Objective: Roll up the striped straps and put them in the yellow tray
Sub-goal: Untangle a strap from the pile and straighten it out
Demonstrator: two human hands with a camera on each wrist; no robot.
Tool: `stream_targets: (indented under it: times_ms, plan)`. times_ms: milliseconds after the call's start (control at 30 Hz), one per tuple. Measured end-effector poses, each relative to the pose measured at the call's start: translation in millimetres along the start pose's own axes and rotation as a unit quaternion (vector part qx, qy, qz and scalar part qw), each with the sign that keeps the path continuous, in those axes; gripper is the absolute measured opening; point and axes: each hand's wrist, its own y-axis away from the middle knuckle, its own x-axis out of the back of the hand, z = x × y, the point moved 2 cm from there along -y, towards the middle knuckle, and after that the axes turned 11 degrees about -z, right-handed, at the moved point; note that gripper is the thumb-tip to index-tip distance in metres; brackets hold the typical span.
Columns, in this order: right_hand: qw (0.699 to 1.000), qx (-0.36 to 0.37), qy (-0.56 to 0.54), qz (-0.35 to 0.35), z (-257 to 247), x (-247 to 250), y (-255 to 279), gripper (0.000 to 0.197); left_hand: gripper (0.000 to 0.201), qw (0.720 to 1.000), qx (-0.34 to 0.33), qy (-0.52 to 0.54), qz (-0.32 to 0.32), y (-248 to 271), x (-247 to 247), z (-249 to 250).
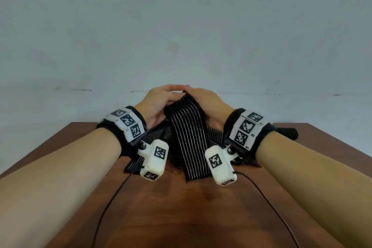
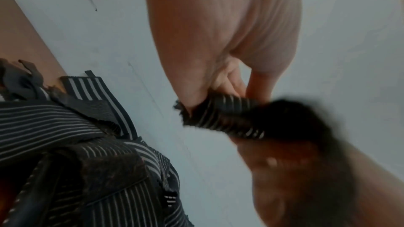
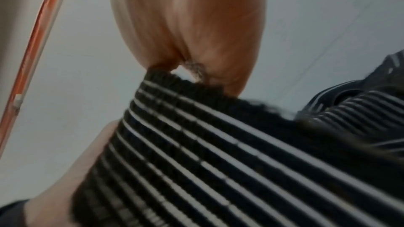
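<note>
You are working at a brown table that is filling the lower part of the head view, with a pale wall taking up everything above it. A heap of straps is lying in the middle of the frame under your wrists, and in the left wrist view it is crowding the lower left. Thin black cables are trailing down toward the bottom edge. The tray is not showing in any view. Your wrist cameras and marker bands are covering part of the heap, and your hands are hiding the strap's top end. Your left hand and right hand are meeting at centre frame, knuckles up, fingertips nearly touching. Both are pinching the upper end of one strap, which is hanging down between your wrists to the table. In the left wrist view the fingers are curling round the bunched end. In the right wrist view the strap is stretching across the lower frame, blurred.
</note>
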Motion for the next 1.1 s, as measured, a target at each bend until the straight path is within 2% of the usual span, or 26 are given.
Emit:
stream_targets:
  times_ms: [33, 100, 133, 167, 200, 233, 267, 300, 367, 433, 500, 567, 633, 700, 733, 833, 867, 933, 967, 1033, 1100]
  plan:
    - [1.000, 0.020, 0.003, 0.017, -5.5, -3.3, -2.6, 0.022, 0.024, 0.999, -0.015, -0.014, 0.040, -0.2, 1.4, -0.4]
    - [0.999, 0.037, -0.018, 0.028, -12.7, -7.9, -5.3, 0.032, 0.032, 0.992, -0.023, -0.050, 0.112, -1.8, 14.8, -4.3]
    - [0.998, 0.042, -0.035, 0.021, -13.5, -9.7, -7.7, 0.037, 0.044, 0.991, 0.002, -0.065, 0.113, -0.2, 18.8, -6.4]
    - [0.998, 0.042, -0.040, 0.010, -13.8, -13.3, -8.0, 0.039, 0.053, 0.995, 0.041, -0.049, 0.082, 3.6, 19.5, -9.6]
    - [0.999, 0.041, -0.033, -0.002, -12.7, -17.3, -8.3, 0.038, 0.046, 0.996, 0.083, -0.018, 0.023, 5.6, 20.3, -17.4]
    - [0.999, 0.040, -0.025, -0.014, -10.5, -21.0, -8.6, 0.038, 0.024, 0.992, 0.123, 0.007, -0.035, 14.2, 15.3, -20.5]
    - [0.999, 0.041, -0.019, -0.024, -7.5, -23.5, -10.1, 0.038, 0.026, 0.987, 0.142, 0.031, -0.065, 19.7, 13.8, -25.2]
    - [0.999, 0.038, -0.017, -0.030, -4.1, -24.3, -11.3, 0.038, 0.033, 0.985, 0.151, 0.042, -0.067, 24.6, 14.4, -30.0]
    - [0.999, 0.027, -0.013, -0.033, 3.1, -17.9, -11.4, 0.035, 0.023, 0.991, 0.123, 0.045, -0.022, 27.9, 21.4, -32.5]
    - [1.000, -0.005, 0.019, -0.013, 8.7, -5.5, -12.9, 0.030, 0.027, 0.995, 0.080, 0.014, 0.066, 26.0, 40.9, -28.5]
    - [0.988, -0.066, 0.133, 0.031, 17.4, 15.2, -13.4, 0.032, 0.021, 0.990, 0.075, 0.016, 0.122, 26.9, 55.9, -22.4]
    - [0.936, -0.114, 0.331, 0.045, 26.2, 31.8, -15.2, 0.033, 0.019, 0.988, 0.079, 0.003, 0.132, 25.9, 67.5, -14.7]
    - [0.854, -0.148, 0.498, -0.001, 39.8, 39.3, -16.4, 0.037, 0.020, 0.986, 0.092, -0.001, 0.137, 26.0, 73.6, -13.1]
    - [0.789, -0.184, 0.585, -0.045, 55.3, 37.8, -17.9, 0.051, 0.019, 0.984, 0.101, -0.017, 0.144, 23.6, 75.7, -19.7]
    - [0.778, -0.188, 0.598, -0.052, 61.3, 36.7, -19.8, 0.059, 0.018, 0.984, 0.101, -0.024, 0.147, 22.8, 74.6, -22.7]
    - [0.785, -0.173, 0.594, -0.034, 68.0, 33.4, -26.7, 0.060, 0.020, 0.982, 0.102, -0.042, 0.154, 22.2, 72.3, -30.4]
    - [0.789, -0.171, 0.589, -0.037, 69.5, 33.4, -29.3, 0.053, 0.022, 0.982, 0.102, -0.044, 0.152, 22.1, 72.3, -32.7]
    - [0.802, -0.166, 0.572, -0.046, 68.8, 33.7, -31.4, 0.025, 0.025, 0.983, 0.102, -0.053, 0.144, 21.6, 73.1, -36.6]
    - [0.816, -0.147, 0.558, -0.044, 65.4, 33.4, -31.0, 0.022, 0.027, 0.983, 0.104, -0.058, 0.141, 21.2, 73.2, -37.8]
    - [0.870, -0.091, 0.485, -0.018, 55.2, 32.9, -32.0, 0.024, 0.032, 0.983, 0.111, -0.042, 0.137, 20.0, 74.0, -38.7]
    - [0.937, -0.054, 0.344, 0.009, 41.4, 29.3, -30.9, 0.016, 0.036, 0.984, 0.116, -0.002, 0.133, 17.7, 72.8, -37.3]
